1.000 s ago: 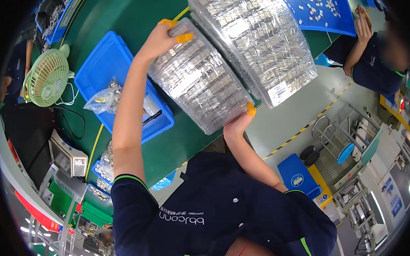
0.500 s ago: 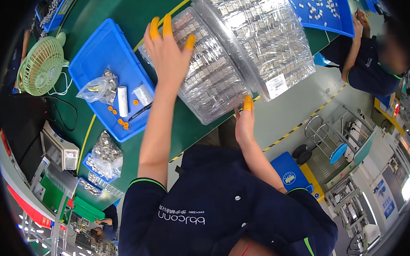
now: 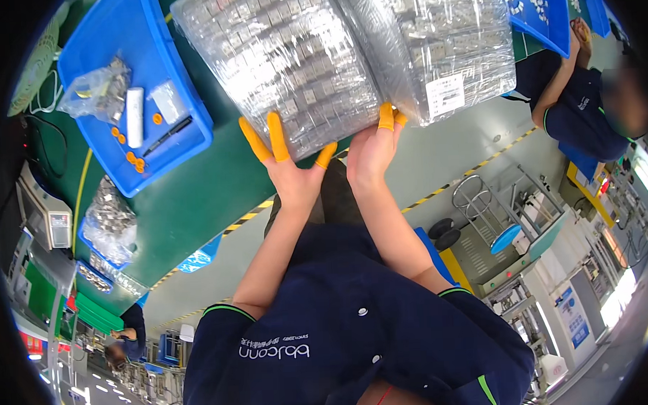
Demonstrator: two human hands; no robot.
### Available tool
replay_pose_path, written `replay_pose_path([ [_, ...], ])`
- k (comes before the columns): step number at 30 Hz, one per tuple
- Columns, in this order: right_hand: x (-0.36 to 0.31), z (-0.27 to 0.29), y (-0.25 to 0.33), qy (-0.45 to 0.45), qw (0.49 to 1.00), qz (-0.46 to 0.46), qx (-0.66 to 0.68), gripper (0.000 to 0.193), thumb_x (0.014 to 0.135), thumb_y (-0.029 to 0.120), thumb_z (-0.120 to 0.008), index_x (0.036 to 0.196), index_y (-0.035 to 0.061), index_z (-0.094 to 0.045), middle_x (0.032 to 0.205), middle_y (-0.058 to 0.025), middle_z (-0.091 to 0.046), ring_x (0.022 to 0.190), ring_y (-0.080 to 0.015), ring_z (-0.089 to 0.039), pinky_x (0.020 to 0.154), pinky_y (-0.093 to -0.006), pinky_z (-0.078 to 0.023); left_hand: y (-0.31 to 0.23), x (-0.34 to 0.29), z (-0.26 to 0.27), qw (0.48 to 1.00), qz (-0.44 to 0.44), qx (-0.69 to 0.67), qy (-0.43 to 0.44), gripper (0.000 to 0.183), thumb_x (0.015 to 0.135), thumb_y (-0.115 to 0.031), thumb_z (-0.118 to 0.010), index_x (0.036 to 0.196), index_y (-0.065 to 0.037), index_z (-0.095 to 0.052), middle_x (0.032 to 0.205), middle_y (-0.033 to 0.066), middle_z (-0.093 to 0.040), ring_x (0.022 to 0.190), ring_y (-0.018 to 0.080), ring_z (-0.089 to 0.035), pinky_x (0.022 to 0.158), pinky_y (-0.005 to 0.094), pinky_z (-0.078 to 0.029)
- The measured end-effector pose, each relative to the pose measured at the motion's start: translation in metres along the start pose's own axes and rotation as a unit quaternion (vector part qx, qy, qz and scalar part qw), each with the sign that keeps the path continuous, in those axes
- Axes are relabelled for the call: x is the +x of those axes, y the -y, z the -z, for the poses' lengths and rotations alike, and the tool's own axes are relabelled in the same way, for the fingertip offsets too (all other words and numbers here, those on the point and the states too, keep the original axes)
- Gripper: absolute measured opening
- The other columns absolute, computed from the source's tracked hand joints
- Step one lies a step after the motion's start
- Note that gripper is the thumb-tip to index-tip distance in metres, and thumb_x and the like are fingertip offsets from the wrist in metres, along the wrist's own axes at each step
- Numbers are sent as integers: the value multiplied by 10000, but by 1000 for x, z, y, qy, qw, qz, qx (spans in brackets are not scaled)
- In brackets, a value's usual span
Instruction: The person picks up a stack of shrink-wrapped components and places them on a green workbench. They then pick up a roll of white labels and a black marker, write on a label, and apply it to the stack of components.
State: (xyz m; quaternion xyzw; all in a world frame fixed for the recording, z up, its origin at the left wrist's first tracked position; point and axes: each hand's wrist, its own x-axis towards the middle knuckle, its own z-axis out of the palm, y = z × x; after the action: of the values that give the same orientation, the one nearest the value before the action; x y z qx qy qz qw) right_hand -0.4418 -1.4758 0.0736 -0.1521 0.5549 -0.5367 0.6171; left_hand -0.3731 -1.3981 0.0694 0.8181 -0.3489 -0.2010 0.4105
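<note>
Two clear-film-wrapped bundles of trays, packed with rows of small whitish-grey parts, stand side by side on the green table; the left bundle (image 3: 298,68) is tilted in view and leans against the right bundle (image 3: 461,48), which carries a white label. My left hand (image 3: 295,182), with yellow finger cots on thumb and two fingers, is open, fingers spread against the left bundle's near edge. At that bundle's near right corner my right hand (image 3: 372,151) is closed, its yellow-cotted fingers pressed together against the film. Part of its grip is hidden by the bundle.
On the left, a blue bin (image 3: 172,151) contains a plastic bag of parts, a white tube, a black pen and orange finger cots. Another bag of parts (image 3: 110,217) lies nearer. A co-worker (image 3: 585,108) works at the right beside a blue bin (image 3: 546,16).
My left hand has come from the left bundle's far left side to its near edge. The bundles appear larger and shifted; my view has moved, so the blue bin sits farther left.
</note>
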Motion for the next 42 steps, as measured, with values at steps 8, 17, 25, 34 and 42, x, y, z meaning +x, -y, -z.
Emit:
replay_pose_path([
  [8,25,33,7,30,999,16,-26,343,840,59,-543,1153,38,-404,1176,-65,-474,1072,-162,-457,936,-310,-340,14,-9,-17,996,-36,-31,-71,969,559,-213,-830,1365,-132,-301,1416,246,-104,1290,404,-204,998,438,-289],
  [17,8,24,7,23,997,-71,-22,366,896,110,-481,1237,22,-379,1217,-54,-442,1125,-140,-422,1007,-353,-319,13,-14,-21,993,-60,4,-101,934,568,-190,-828,1350,-97,-325,1418,226,-130,1300,381,-204,1006,434,-280],
  [25,6,23,12,36,995,-79,-47,367,905,183,-503,1209,10,-392,1188,-62,-459,1087,-132,-441,960,-315,-352,10,-13,-19,993,-61,13,-104,909,574,-180,-818,1340,-93,-339,1408,243,-151,1299,396,-198,1022,460,-228],
  [34,41,62,30,89,976,-123,-156,434,797,188,-645,1150,91,-412,1133,-10,-484,1015,-134,-474,905,-370,-409,-47,27,-29,971,-169,145,82,522,632,-185,-706,1136,-173,-571,1256,97,-456,1218,312,-373,976,502,-270],
  [42,51,65,46,128,957,-158,-208,518,776,189,-665,1205,81,-395,1139,-33,-494,1046,-169,-477,896,-405,-421,-41,36,-34,964,-207,140,88,531,575,-121,-720,1091,-159,-600,1233,79,-495,1250,282,-351,990,480,-250],
])
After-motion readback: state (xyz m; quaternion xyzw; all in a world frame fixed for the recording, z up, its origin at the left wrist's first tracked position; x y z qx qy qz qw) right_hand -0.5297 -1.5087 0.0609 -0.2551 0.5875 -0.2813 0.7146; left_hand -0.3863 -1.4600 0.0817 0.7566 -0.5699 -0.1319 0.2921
